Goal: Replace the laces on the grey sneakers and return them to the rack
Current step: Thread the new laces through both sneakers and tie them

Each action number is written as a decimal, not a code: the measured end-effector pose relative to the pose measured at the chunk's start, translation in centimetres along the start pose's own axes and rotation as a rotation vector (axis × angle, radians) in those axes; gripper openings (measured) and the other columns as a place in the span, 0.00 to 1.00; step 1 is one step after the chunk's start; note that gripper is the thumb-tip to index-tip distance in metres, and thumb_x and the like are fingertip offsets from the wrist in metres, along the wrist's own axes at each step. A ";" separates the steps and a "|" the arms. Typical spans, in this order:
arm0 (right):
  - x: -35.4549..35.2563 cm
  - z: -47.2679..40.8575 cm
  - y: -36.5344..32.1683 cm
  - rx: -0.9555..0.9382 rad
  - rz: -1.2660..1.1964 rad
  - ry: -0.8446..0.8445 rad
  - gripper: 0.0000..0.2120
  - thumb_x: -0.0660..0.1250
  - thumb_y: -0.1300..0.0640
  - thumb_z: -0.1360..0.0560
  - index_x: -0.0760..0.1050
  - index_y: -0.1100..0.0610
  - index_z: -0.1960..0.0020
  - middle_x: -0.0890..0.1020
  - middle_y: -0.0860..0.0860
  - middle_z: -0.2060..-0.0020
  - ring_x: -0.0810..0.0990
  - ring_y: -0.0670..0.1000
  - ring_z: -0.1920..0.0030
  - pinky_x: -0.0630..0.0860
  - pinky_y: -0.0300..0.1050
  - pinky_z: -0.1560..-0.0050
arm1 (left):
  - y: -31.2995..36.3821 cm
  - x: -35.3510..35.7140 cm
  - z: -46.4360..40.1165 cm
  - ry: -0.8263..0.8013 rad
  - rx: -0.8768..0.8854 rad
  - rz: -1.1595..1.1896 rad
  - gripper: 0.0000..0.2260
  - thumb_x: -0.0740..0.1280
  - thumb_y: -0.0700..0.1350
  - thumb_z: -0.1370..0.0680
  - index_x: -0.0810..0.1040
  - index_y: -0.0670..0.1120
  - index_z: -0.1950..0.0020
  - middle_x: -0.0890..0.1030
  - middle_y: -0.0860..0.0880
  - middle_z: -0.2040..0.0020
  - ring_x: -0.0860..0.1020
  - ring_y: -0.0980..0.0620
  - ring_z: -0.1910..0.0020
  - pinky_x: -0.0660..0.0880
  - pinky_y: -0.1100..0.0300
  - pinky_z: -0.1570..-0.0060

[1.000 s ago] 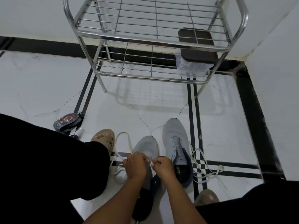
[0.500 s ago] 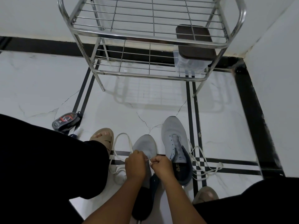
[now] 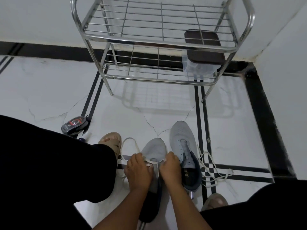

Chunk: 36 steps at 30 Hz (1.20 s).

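Note:
Two grey sneakers stand on the white floor in front of me. The left sneaker (image 3: 154, 149) lies under both my hands, with a white lace (image 3: 150, 162) running across its eyelets. My left hand (image 3: 137, 171) pinches the lace on the left side, and my right hand (image 3: 171, 168) pinches it on the right side. A loop of that lace (image 3: 128, 143) trails off to the left. The right sneaker (image 3: 181, 136) stands beside it, unlaced, with a loose white lace (image 3: 214, 171) on the floor to its right. The metal rack (image 3: 159, 42) stands beyond.
A dark-lidded clear box (image 3: 201, 63) sits on the rack's lower shelf at the right. A small dark pack (image 3: 74, 124) lies on the floor at the left. My sandalled feet (image 3: 111, 141) and black-clad knees flank the sneakers. A wall (image 3: 282, 63) closes the right side.
My hands have drawn slightly apart on the left sneaker, pulling the lace across its eyelets. The view has shifted a little; the sneakers and rack stay put.

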State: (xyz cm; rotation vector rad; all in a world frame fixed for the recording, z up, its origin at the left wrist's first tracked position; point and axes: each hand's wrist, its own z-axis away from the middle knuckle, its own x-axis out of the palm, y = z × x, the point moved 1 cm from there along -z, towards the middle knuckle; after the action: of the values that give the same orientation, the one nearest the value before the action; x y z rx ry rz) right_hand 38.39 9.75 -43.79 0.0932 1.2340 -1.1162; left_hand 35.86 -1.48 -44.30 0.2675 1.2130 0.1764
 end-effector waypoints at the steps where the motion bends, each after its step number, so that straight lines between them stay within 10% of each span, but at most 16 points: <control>1: -0.8 0.0 -0.5 0.035 -0.067 0.061 0.05 0.62 0.61 0.25 0.70 0.61 0.49 0.76 0.58 0.51 0.77 0.60 0.50 0.75 0.51 0.52 | -0.2 -0.2 0.0 -0.001 -0.040 0.011 0.28 0.67 0.59 0.27 0.64 0.50 0.32 0.69 0.50 0.35 0.69 0.49 0.35 0.69 0.53 0.40; 9: -15.5 -3.0 -1.5 0.454 -1.243 0.759 0.06 0.55 0.67 0.23 0.71 0.64 0.53 0.81 0.57 0.59 0.81 0.50 0.63 0.81 0.42 0.62 | -1.3 -1.2 1.3 -0.152 -0.175 0.150 0.38 0.69 0.57 0.26 0.51 0.48 0.25 0.57 0.45 0.27 0.73 0.42 0.36 0.74 0.51 0.44; 13: -20.2 -2.1 -2.8 0.105 -0.911 1.163 0.09 0.50 0.52 0.18 0.64 0.54 0.53 0.72 0.46 0.65 0.73 0.44 0.68 0.72 0.35 0.66 | -1.5 -1.8 1.5 -0.194 -0.189 0.127 0.39 0.67 0.56 0.24 0.46 0.48 0.23 0.57 0.44 0.27 0.76 0.43 0.39 0.74 0.54 0.46; 16: -15.6 -2.1 -4.3 -0.063 -0.421 0.681 0.07 0.54 0.50 0.19 0.67 0.51 0.49 0.77 0.47 0.67 0.76 0.47 0.68 0.71 0.39 0.72 | -1.6 -1.7 1.5 -0.226 -0.159 0.085 0.38 0.66 0.55 0.23 0.45 0.47 0.23 0.60 0.43 0.28 0.76 0.45 0.39 0.75 0.54 0.46; 19: -7.0 -0.2 -2.3 -0.047 0.091 -0.108 0.12 0.58 0.52 0.20 0.74 0.51 0.39 0.81 0.53 0.46 0.79 0.52 0.52 0.75 0.42 0.51 | -1.1 -1.9 1.4 -0.261 -0.119 0.054 0.37 0.65 0.55 0.23 0.46 0.47 0.23 0.64 0.43 0.30 0.76 0.45 0.38 0.76 0.52 0.44; 21: -2.8 1.5 -0.7 -0.051 0.275 -0.255 0.12 0.58 0.53 0.19 0.75 0.55 0.41 0.80 0.56 0.42 0.79 0.55 0.44 0.76 0.45 0.46 | -1.1 -2.0 1.0 -0.270 -0.107 0.061 0.35 0.64 0.54 0.22 0.47 0.47 0.24 0.68 0.43 0.32 0.76 0.44 0.38 0.75 0.51 0.44; 24: -2.0 1.7 0.2 0.029 0.221 -0.201 0.11 0.57 0.54 0.19 0.76 0.56 0.44 0.81 0.55 0.46 0.80 0.55 0.46 0.76 0.46 0.49 | -1.3 -2.1 0.7 -0.275 -0.091 0.048 0.31 0.62 0.52 0.21 0.50 0.47 0.25 0.72 0.45 0.35 0.75 0.45 0.38 0.75 0.51 0.44; 30: -9.5 -0.9 1.5 0.437 -0.320 0.552 0.11 0.58 0.56 0.20 0.76 0.60 0.49 0.82 0.61 0.55 0.77 0.58 0.59 0.69 0.45 0.63 | -1.2 -1.5 0.7 -0.276 -0.005 -0.065 0.29 0.60 0.47 0.20 0.50 0.48 0.23 0.71 0.45 0.33 0.74 0.46 0.37 0.74 0.53 0.43; 36: -4.6 0.9 -0.5 -0.008 0.121 0.164 0.14 0.57 0.58 0.20 0.68 0.53 0.35 0.81 0.55 0.54 0.80 0.57 0.54 0.71 0.41 0.63 | -1.0 -1.3 0.7 -0.240 0.084 -0.092 0.28 0.59 0.45 0.21 0.51 0.55 0.23 0.72 0.45 0.35 0.75 0.46 0.39 0.74 0.55 0.47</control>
State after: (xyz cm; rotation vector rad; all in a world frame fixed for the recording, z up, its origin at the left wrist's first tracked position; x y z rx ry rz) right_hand 39.08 11.88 -39.65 0.2545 1.3600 -1.0132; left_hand 36.07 -2.89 -43.20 0.2966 0.9929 0.0125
